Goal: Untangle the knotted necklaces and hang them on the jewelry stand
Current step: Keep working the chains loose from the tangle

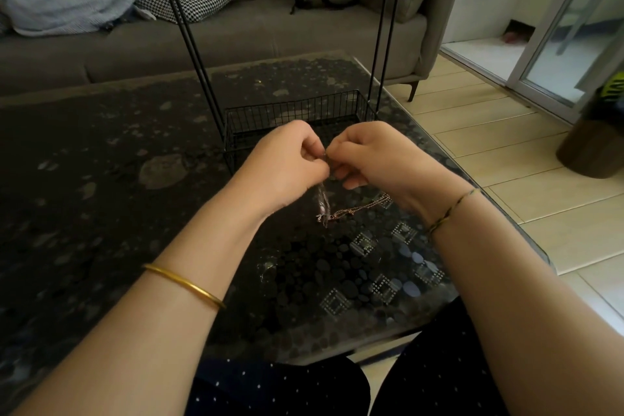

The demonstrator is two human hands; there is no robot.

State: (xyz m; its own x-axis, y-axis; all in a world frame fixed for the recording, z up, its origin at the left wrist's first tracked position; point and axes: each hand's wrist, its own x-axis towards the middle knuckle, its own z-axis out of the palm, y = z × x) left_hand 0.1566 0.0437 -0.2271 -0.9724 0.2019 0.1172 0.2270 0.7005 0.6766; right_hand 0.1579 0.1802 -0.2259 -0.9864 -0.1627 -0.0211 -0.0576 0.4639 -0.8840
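A gold bangle [184, 284] circles the left forearm at 7 o'clock. Over the dark table [101, 162], the left hand [290, 159] and right hand [371, 155] meet, fingers curled, pinching the necklaces [341, 213]. One blurred strand drops from the fingertips toward 6 o'clock, the rest trailing on the glass. The stand [287, 111] sits at 12 o'clock, with the sofa [236, 34] behind.

Daylight enters through the glass door [570, 44] at the right, brightening the pale floor [506, 152]; the dark table [101, 179] stays dim. Reflections [363, 243] glint near the table's right edge (small patterned squares). The hanging chain [322, 203] is motion-blurred, and wide-angle distortion tilts the door's uprights.
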